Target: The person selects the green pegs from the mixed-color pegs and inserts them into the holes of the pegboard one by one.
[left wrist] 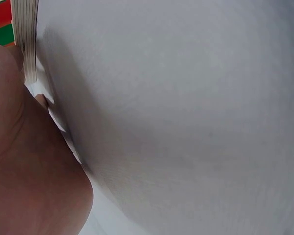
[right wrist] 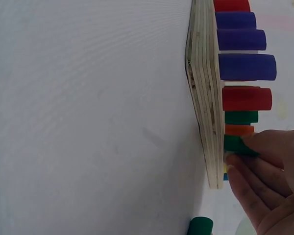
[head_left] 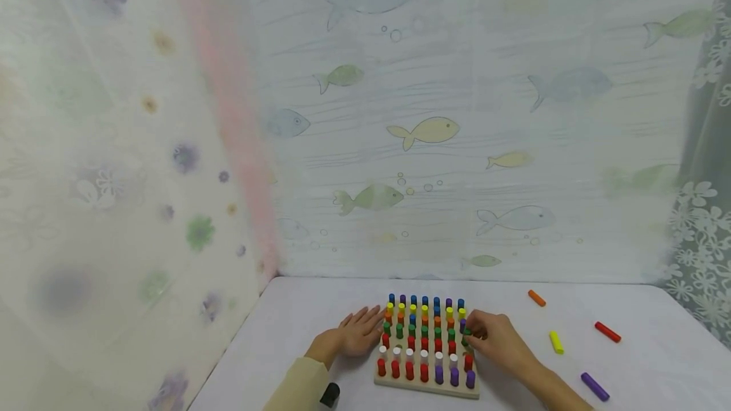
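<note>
A wooden pegboard [head_left: 425, 387] lies on the white table, filled with rows of coloured pegs. At its right edge my right hand [head_left: 495, 338] pinches a green peg [right wrist: 233, 143] between thumb and fingers. The peg's base meets the board's top face in the right wrist view; whether it sits in a hole is hidden. My left hand [head_left: 361, 333] rests palm down at the board's left edge, fingers extended. A red peg [head_left: 468, 362] stands at the right end of the white row. The red row has a gap in its second place from the left.
Loose on the table to the right are an orange peg [head_left: 537, 298], a red peg [head_left: 608, 332], a yellow peg [head_left: 556, 342] and a purple peg [head_left: 595, 386]. A black object [head_left: 330, 394] is by the left sleeve. A fish-patterned curtain [head_left: 428, 208] hangs behind the table.
</note>
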`<state>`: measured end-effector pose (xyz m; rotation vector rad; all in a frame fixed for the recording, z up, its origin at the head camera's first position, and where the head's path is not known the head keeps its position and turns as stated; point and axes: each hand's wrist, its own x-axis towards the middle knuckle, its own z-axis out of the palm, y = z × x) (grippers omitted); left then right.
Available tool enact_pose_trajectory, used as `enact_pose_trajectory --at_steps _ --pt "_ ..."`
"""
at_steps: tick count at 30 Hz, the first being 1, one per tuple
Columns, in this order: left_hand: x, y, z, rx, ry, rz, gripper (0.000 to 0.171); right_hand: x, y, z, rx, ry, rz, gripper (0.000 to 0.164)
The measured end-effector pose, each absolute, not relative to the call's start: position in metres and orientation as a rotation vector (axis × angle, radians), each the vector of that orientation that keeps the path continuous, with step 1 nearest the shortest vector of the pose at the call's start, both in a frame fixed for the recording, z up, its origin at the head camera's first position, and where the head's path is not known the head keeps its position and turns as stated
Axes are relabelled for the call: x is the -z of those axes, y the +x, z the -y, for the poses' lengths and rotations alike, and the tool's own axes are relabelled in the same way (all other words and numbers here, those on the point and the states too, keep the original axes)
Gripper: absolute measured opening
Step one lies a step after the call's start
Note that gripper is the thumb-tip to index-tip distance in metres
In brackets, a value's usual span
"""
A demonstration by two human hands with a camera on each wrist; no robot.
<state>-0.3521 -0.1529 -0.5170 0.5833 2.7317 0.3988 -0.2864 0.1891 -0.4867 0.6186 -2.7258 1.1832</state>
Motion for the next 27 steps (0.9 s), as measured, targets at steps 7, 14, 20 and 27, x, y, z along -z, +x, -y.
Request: enact_pose_trajectory --at_steps 7,14,20,27 --pt "0.510 -0.349 0.151 -0.406 0.584 -2.731 0.061 0.487 -0.286 -0.189 -1.161 0.655 2.712 0.012" --pt "0.516 -0.351 0.152 -0.396 0.581 -2.735 0.062 0.486 -0.285 -0.189 -1.180 0.653 2.736 0.012" --pt "0.514 -0.350 0.152 -0.384 0.581 -2.724 0.061 0.482 -0.285 -0.195 -1.164 0.696 2.752 0.013" --pt "0.512 -0.349 0.152 -0.412 0.573 -2.734 0.062 0.473 -0.283 -0.210 -1.101 0.731 2.715 0.016"
